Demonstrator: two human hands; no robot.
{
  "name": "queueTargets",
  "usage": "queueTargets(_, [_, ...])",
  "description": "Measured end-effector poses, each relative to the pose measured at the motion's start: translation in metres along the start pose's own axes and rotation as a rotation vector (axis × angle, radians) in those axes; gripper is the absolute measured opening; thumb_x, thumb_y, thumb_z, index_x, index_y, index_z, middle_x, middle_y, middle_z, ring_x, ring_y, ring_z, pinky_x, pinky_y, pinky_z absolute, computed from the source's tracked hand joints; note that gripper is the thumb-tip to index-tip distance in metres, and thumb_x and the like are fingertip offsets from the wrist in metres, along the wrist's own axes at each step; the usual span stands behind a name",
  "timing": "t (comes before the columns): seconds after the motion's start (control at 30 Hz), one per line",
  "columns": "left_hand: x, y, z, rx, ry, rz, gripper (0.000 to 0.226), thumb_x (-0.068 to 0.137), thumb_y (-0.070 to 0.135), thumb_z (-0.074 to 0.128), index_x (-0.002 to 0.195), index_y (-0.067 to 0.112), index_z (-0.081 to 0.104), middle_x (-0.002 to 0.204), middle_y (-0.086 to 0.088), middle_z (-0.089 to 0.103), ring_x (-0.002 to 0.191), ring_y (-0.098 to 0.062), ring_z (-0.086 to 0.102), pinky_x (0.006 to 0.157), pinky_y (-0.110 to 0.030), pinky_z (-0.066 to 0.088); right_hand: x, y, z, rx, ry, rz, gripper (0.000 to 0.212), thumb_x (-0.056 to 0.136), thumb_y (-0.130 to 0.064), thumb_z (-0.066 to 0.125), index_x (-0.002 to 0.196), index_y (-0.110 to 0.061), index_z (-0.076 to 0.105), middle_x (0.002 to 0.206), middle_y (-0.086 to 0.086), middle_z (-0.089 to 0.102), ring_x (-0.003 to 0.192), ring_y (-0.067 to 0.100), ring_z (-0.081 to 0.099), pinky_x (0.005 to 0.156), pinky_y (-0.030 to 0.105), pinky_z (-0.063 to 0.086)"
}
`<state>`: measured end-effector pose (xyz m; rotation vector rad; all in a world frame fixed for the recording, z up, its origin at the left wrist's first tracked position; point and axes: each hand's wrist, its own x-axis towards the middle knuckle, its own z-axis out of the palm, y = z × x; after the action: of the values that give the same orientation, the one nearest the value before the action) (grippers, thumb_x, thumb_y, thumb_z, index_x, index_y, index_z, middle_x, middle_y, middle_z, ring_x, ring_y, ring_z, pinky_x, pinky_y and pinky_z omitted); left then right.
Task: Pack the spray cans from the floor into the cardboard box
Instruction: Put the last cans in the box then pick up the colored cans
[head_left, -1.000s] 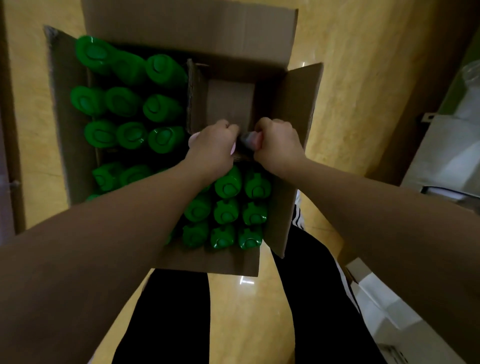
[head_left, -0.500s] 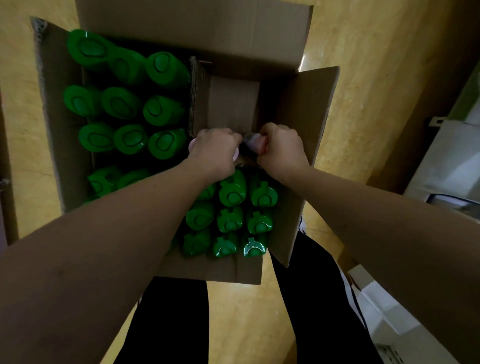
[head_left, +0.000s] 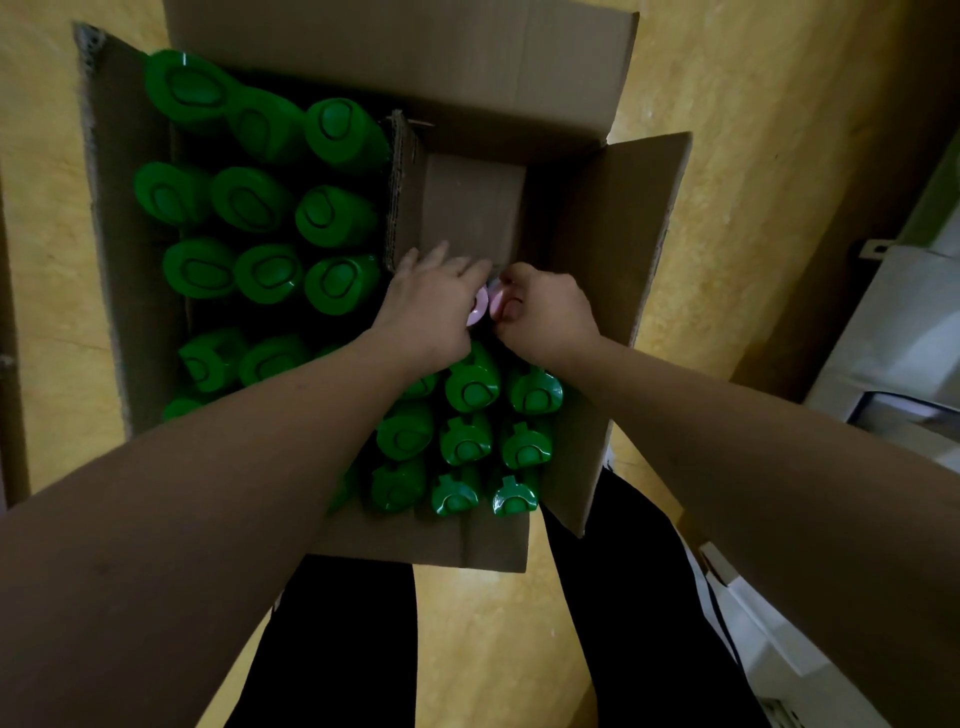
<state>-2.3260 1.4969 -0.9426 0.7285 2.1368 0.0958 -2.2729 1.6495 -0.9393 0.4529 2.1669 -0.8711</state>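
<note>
Inside the cardboard box (head_left: 623, 234), my left hand (head_left: 431, 306) presses flat on one pink cap (head_left: 478, 312) while my right hand (head_left: 545, 312) grips a second pink cap (head_left: 500, 300), probably seating both cans upright.

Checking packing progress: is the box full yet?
Not full: the box shows bare cardboard bottom in its far right corner; green-capped cans crowd the rest in view.

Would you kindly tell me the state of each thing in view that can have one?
Cardboard box, open, flaps folded outward.
Green-capped cans, upright in the box, caps on.
Cardboard divider, standing upright inside the box.
Left hand, fingers fairly straight, resting on a pink-capped can.
Right hand, fingers curled round a second pink-capped can.
</note>
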Motion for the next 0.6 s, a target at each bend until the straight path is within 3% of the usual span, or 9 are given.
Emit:
queueTargets(0.07, [-0.006, 0.001, -0.003, 0.047, -0.004, -0.031, 0.094, 0.082, 0.024, 0.074, 0.16, 0.02, 0.022, 0.164, -0.01, 0.028, 0.154, -0.035, 0.014, 0.123, -0.055, 0.013, -0.002, 0.0, -0.003, 0.004, -0.041, 0.02, 0.056, 0.083, -0.017, 0.074, 0.134, -0.017, 0.053, 0.115, 0.006, 0.066, 0.101, 0.026, 0.064, 0.076, 0.032, 0.051])
queueTargets(0.17, [-0.016, -0.003, -0.011, 0.059, 0.063, -0.048, 0.09, 0.087, 0.029, 0.071, 0.16, 0.021, 0.019, 0.167, -0.012, 0.02, 0.155, -0.035, 0.006, 0.123, -0.055, 0.009, -0.006, -0.001, -0.008, -0.078, -0.042, 0.014, 0.066, 0.08, -0.021, 0.077, 0.14, -0.019, 0.049, 0.124, 0.009, 0.062, 0.11, 0.029, 0.06, 0.078, 0.028, 0.042])
queueTargets(0.27, [-0.028, -0.01, -0.025, 0.047, 0.13, -0.075, 0.086, 0.09, 0.032, 0.067, 0.16, 0.02, 0.019, 0.166, -0.014, 0.02, 0.155, -0.036, 0.005, 0.122, -0.054, 0.01, -0.013, -0.006, -0.016, -0.142, 0.015, 0.008, 0.068, 0.083, -0.023, 0.071, 0.145, -0.016, 0.046, 0.132, 0.013, 0.057, 0.118, 0.033, 0.057, 0.086, 0.034, 0.048])
queueTargets(0.47, [-0.071, -0.015, -0.087, -0.071, 0.271, -0.018, 0.079, 0.094, 0.031, 0.063, 0.16, 0.015, 0.023, 0.165, -0.016, 0.023, 0.154, -0.038, 0.011, 0.122, -0.05, 0.019, -0.05, -0.056, -0.051, -0.201, 0.068, -0.03, 0.073, 0.087, -0.031, 0.071, 0.152, -0.018, 0.039, 0.143, 0.015, 0.048, 0.126, 0.034, 0.052, 0.099, 0.04, 0.047])
queueTargets(0.6, [-0.118, -0.005, -0.161, 0.028, 0.379, 0.043, 0.081, 0.093, 0.031, 0.065, 0.16, 0.016, 0.024, 0.163, -0.017, 0.027, 0.151, -0.043, 0.017, 0.121, -0.053, 0.023, -0.097, -0.114, -0.096, -0.251, 0.166, -0.067, 0.08, 0.078, -0.038, 0.075, 0.148, -0.021, 0.042, 0.138, 0.016, 0.051, 0.123, 0.037, 0.053, 0.097, 0.041, 0.049])
